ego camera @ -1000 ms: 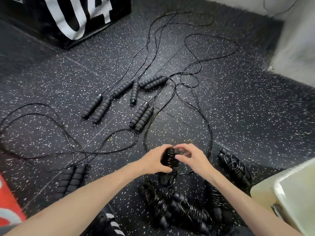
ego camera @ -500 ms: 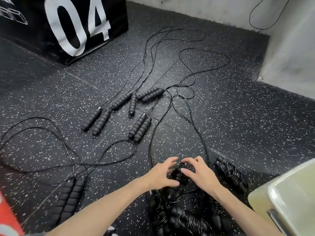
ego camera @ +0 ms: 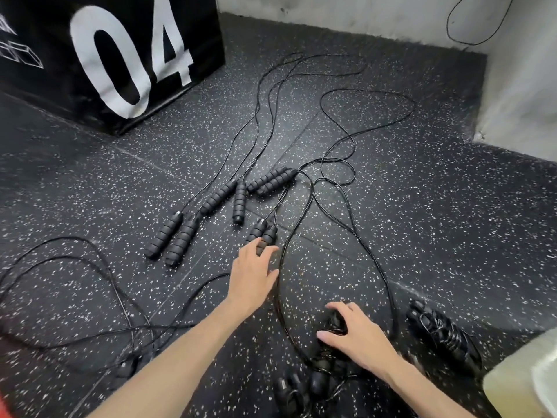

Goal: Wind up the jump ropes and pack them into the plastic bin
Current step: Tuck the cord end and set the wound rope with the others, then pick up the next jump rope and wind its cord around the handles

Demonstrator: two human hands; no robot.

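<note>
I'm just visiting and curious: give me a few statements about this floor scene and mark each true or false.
1. The left hand reaches a pair of rope handles lying on the floor. True.
2. The right hand is lifted high above the floor. False: it rests low on a wound rope bundle.
3. The black box shows "04". True.
4. Every rope is already wound. False: several lie loose, like the rope loop.
5. The plastic bin sits at the left. False: lower right.
</note>
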